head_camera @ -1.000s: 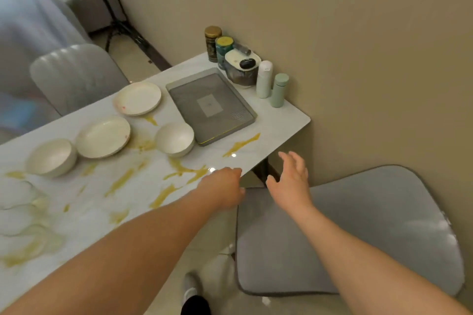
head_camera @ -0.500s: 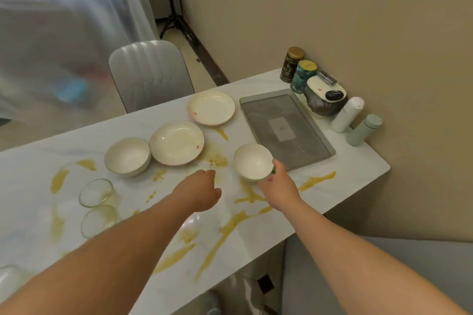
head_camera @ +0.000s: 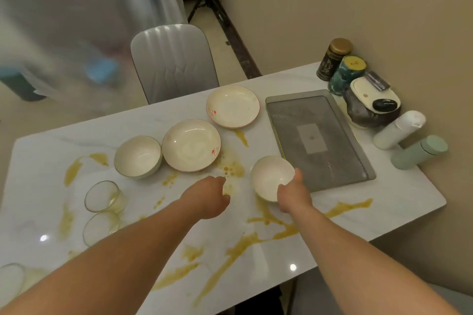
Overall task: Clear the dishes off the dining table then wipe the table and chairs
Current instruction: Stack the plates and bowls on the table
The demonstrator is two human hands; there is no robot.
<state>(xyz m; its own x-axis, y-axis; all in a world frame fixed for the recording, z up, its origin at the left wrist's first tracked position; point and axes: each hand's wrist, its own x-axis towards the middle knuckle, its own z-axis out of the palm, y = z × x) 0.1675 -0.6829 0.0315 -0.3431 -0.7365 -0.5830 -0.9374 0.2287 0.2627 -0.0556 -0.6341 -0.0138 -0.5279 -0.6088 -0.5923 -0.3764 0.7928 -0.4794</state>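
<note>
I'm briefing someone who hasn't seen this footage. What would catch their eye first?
Yellow sauce smears streak the white marble table from the left end to the near right edge. Near the middle, the right hand grips a small white bowl beside a grey rectangular tray, while the left hand hovers above the table with curled fingers. Two cream plates and another white bowl sit beyond.

Your right hand (head_camera: 294, 193) grips the near rim of a white bowl (head_camera: 271, 176) beside the grey tray (head_camera: 358, 158); your left hand (head_camera: 207, 197) hovers, fingers curled, over the yellow-smeared table (head_camera: 399, 202).
</note>
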